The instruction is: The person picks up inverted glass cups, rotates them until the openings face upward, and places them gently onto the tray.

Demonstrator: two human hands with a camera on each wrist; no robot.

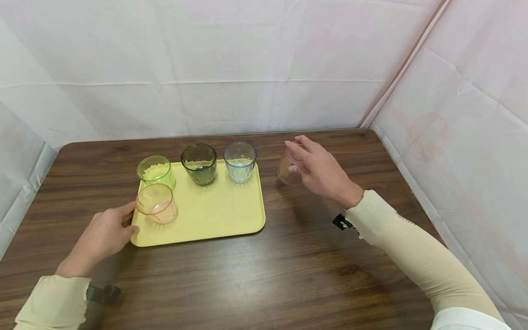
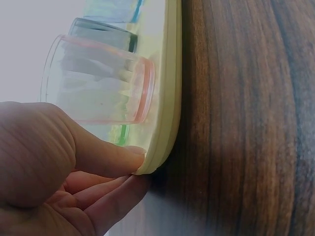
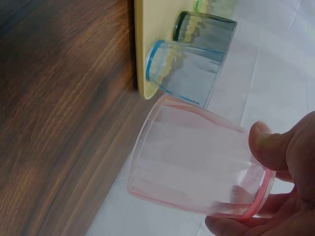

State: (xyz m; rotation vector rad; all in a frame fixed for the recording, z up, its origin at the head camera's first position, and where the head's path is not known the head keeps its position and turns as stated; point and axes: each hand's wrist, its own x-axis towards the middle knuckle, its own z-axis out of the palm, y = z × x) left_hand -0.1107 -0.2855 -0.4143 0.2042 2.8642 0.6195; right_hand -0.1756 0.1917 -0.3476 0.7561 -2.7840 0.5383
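My left hand (image 1: 105, 233) pinches the near-left corner of a yellow tray (image 1: 222, 217), thumb on top and fingers beneath in the left wrist view. Beside that hand, a clear pinkish-orange cup (image 1: 162, 213) stands upright on the tray. Behind it are a green cup (image 1: 156, 170), a dark grey cup (image 1: 202, 167) and a blue cup (image 1: 240, 165), all upright. To the tray's right, my right hand (image 1: 319, 169) holds a pink cup (image 3: 192, 157) upside down, thumb and fingers around its base. Whether its rim touches the table I cannot tell.
The dark wood table (image 1: 247, 284) extends around the tray, with bare wood in front and at the right. White sheeting (image 1: 214, 68) hangs behind the table and along its right side.
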